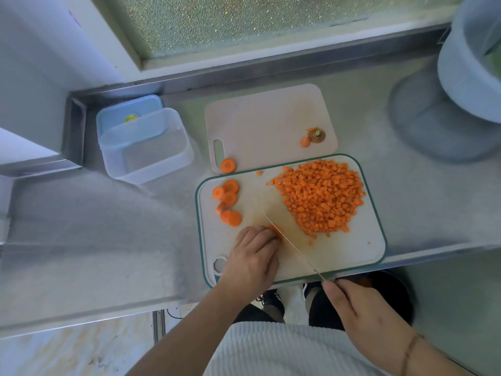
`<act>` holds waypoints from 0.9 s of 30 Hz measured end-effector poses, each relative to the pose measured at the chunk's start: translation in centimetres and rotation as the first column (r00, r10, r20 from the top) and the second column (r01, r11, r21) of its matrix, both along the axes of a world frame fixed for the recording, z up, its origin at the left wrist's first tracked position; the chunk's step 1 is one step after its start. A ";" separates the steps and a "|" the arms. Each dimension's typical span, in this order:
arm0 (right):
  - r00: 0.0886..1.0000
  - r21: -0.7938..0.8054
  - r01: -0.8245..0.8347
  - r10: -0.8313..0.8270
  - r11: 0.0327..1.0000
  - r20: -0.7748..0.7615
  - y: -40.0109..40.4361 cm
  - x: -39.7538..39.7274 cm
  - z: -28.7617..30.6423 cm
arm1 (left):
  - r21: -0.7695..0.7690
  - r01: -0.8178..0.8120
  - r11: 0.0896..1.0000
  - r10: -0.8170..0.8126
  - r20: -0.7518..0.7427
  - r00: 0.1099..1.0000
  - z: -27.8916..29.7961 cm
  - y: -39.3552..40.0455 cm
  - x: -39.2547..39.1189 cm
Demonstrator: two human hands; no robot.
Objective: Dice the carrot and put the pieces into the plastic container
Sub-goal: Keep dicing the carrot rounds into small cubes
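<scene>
From the head camera, my left hand (253,255) sits low in the middle of the frame on the green-edged cutting board (349,249), fingers curled down over a small piece of carrot (274,229) and pinning it to the board. My right hand (360,308) is at the lower right, just off the board's near edge, wrapped around the handle of the knife (284,238); the thin blade runs up and left from there and rests against the piece by my left fingertips. A big heap of diced carrot (321,195) fills the right half of the board, and a few round slices (229,202) lie near its upper left corner. Behind it, a second, plain cutting board (260,123) carries one more slice (228,165) at its near left corner and the carrot's cut-off top (315,135) at its right side. The plastic container (146,147) stands at centre left on the steel counter (95,226), well apart from the diced heap, with no carrot in it, and its blue lid (127,112) is propped behind it.
</scene>
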State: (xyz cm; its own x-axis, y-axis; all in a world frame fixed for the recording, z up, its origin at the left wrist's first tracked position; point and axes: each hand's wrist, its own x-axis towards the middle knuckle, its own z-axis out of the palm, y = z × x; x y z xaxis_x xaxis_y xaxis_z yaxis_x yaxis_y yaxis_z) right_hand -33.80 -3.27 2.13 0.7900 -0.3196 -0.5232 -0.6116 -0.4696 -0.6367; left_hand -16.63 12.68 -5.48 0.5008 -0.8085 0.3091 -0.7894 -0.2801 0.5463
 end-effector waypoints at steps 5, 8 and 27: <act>0.999 -0.019 -0.024 0.023 1.000 -0.035 0.5 0.6 -0.5 | -0.002 0.037 0.999 -0.037 0.010 0.999 0.0 -0.1 0.2; 1.000 0.005 -0.004 0.004 1.000 0.000 0.5 1.5 -1.0 | 0.001 0.051 0.999 -0.051 0.053 0.997 0.1 0.0 0.7; 1.000 0.062 -0.005 0.004 0.998 0.012 1.5 2.5 0.2 | 0.055 0.035 0.998 -0.042 0.126 0.991 0.4 0.7 1.7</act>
